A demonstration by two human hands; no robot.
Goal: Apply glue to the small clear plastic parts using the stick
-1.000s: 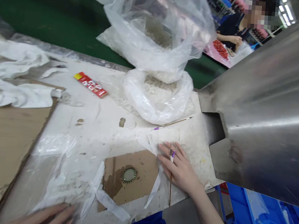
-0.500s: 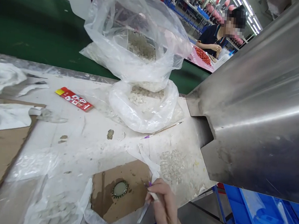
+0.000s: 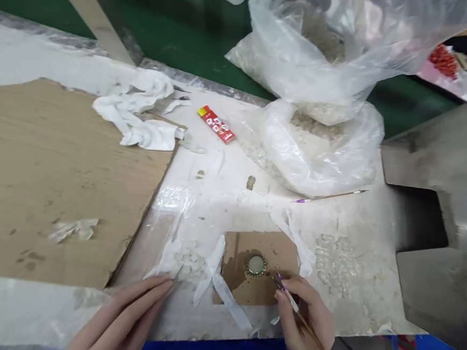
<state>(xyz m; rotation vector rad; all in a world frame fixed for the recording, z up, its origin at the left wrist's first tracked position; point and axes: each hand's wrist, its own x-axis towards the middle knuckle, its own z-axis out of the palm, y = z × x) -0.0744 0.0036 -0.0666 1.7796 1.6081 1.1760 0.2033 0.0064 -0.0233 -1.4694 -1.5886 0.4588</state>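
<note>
My right hand (image 3: 306,323) is closed in a pinch on a thin brush-like stick (image 3: 289,293) with a purple tip, pointed toward a small round ornament (image 3: 255,264) with a pale centre and a beaded rim. The ornament lies on a brown cardboard patch (image 3: 244,286) near the table's front edge. My left hand (image 3: 125,317) rests flat with its fingers stretched out, beside a heap of small clear stones (image 3: 188,259) on plastic film. More clear stones (image 3: 337,260) lie spread to the right of the patch.
Two clear plastic bags (image 3: 320,144) of pale stones stand at the back. A second stick (image 3: 331,195) lies before them. A red packet (image 3: 216,124), crumpled white cloth (image 3: 141,114), a large cardboard sheet (image 3: 55,177) and a steel housing (image 3: 447,229) surround the work spot.
The camera swung left and down. My right hand moved from the loose stones to the ornament with the stick pinched in it. My left hand is back in view at the stone heap.
</note>
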